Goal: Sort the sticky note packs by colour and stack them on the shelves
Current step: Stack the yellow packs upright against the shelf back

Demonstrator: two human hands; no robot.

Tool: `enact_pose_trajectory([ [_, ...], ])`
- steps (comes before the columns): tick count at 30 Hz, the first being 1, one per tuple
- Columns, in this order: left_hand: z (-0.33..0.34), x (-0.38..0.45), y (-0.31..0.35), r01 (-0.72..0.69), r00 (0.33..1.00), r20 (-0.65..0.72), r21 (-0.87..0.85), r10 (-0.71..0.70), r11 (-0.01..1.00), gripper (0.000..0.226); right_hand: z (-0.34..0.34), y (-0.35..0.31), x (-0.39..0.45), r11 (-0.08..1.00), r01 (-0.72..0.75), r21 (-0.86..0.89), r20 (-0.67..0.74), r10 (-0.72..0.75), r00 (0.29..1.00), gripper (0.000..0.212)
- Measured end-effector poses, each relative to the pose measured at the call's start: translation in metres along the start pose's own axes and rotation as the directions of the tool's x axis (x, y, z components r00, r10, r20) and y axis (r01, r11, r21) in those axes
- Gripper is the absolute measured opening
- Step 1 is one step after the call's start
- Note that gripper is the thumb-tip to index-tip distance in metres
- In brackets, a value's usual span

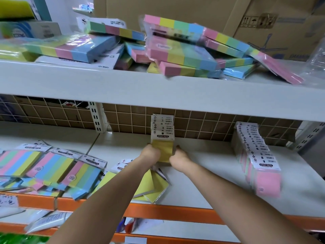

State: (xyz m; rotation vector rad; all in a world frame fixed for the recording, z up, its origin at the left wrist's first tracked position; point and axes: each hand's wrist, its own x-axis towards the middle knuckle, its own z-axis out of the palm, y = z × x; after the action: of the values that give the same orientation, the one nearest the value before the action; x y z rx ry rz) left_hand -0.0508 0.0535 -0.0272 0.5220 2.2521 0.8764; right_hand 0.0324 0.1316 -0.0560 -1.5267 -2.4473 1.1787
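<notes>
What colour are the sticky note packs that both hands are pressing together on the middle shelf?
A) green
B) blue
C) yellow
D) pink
C: the left hand and right hand clamp the sides of an upright row of yellow packs; the pink row stands apart to the right, untouched.

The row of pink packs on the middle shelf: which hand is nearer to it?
Right. The right hand holds the yellow stack, leftward of the pink row; the left hand is farther left.
</notes>
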Motion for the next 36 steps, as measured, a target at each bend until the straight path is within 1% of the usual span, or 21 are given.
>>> enact_pose_trajectory([
  [2,-0.005,-0.001,-0.002,-0.035,0.999,0.013,-0.011,0.035,0.999,0.024,-0.006,0.003,-0.004,0.999,0.027,-0.036,-0.024,-0.028,0.999,0.035],
  [3,-0.008,0.001,-0.003,-0.056,0.998,0.005,-0.003,0.056,0.998,0.023,-0.009,0.004,-0.008,0.997,0.044,-0.06,-0.025,-0.046,0.999,0.029],
  [6,-0.022,-0.006,-0.003,-0.099,0.99,-0.088,0.1,0.108,0.99,0.013,-0.01,0.006,-0.018,0.988,0.107,-0.113,0.009,-0.106,0.994,0.011],
  [8,-0.029,-0.01,-0.006,-0.122,0.982,-0.125,0.134,0.139,0.983,0.022,-0.007,0.003,-0.025,0.986,0.131,-0.102,0.033,-0.128,0.991,0.006],
  [10,-0.033,-0.014,-0.011,-0.122,0.978,-0.148,0.182,0.15,0.976,0.027,-0.004,-0.001,-0.033,0.983,0.156,-0.093,0.083,-0.148,0.985,0.012],
  [14,-0.038,-0.027,-0.02,-0.032,0.974,-0.196,0.373,0.113,0.927,0.008,0.009,-0.008,-0.05,0.991,0.129,-0.045,0.222,-0.116,0.968,0.025],
  [16,-0.04,-0.033,-0.024,0.002,0.968,-0.221,0.474,0.117,0.88,0.006,0.016,-0.01,-0.057,0.996,0.088,-0.031,0.28,-0.076,0.957,0.029],
  [18,-0.04,-0.033,-0.032,0.001,0.968,-0.212,0.54,0.135,0.842,0.021,0.022,-0.013,-0.064,0.999,0.049,-0.001,0.316,-0.047,0.948,0.032],
  [20,-0.039,-0.031,-0.042,-0.005,0.978,-0.167,0.581,0.125,0.814,0.034,0.03,-0.016,-0.067,0.999,0.03,0.036,0.299,-0.039,0.953,0.027],
  [21,-0.038,-0.029,-0.048,-0.014,0.982,-0.142,0.593,0.121,0.805,0.036,0.034,-0.017,-0.066,0.998,0.025,0.057,0.282,-0.04,0.959,0.025],
  [23,-0.037,-0.031,-0.056,-0.019,0.988,-0.112,0.588,0.105,0.809,0.038,0.043,-0.019,-0.066,0.995,0.014,0.1,0.263,-0.04,0.964,0.029],
  [25,-0.038,-0.032,-0.061,-0.014,0.988,-0.116,0.58,0.1,0.814,0.04,0.047,-0.02,-0.068,0.991,-0.005,0.133,0.285,-0.034,0.958,0.034],
  [26,-0.039,-0.033,-0.062,-0.009,0.988,-0.121,0.582,0.097,0.813,0.04,0.048,-0.019,-0.068,0.988,-0.013,0.156,0.301,-0.035,0.953,0.033],
  [30,-0.041,-0.031,-0.063,0.005,0.988,-0.128,0.568,0.082,0.823,0.041,0.038,-0.018,-0.07,0.977,-0.051,0.206,0.333,-0.021,0.943,0.005],
  [32,-0.04,-0.029,-0.063,0.011,0.988,-0.136,0.559,0.079,0.829,0.041,0.028,-0.017,-0.069,0.971,-0.047,0.234,0.327,-0.033,0.944,0.019],
  [36,-0.037,-0.03,-0.055,0.029,0.981,-0.175,0.554,0.082,0.832,0.041,0.004,-0.014,-0.066,0.977,0.002,0.215,0.297,-0.068,0.953,0.025],
])
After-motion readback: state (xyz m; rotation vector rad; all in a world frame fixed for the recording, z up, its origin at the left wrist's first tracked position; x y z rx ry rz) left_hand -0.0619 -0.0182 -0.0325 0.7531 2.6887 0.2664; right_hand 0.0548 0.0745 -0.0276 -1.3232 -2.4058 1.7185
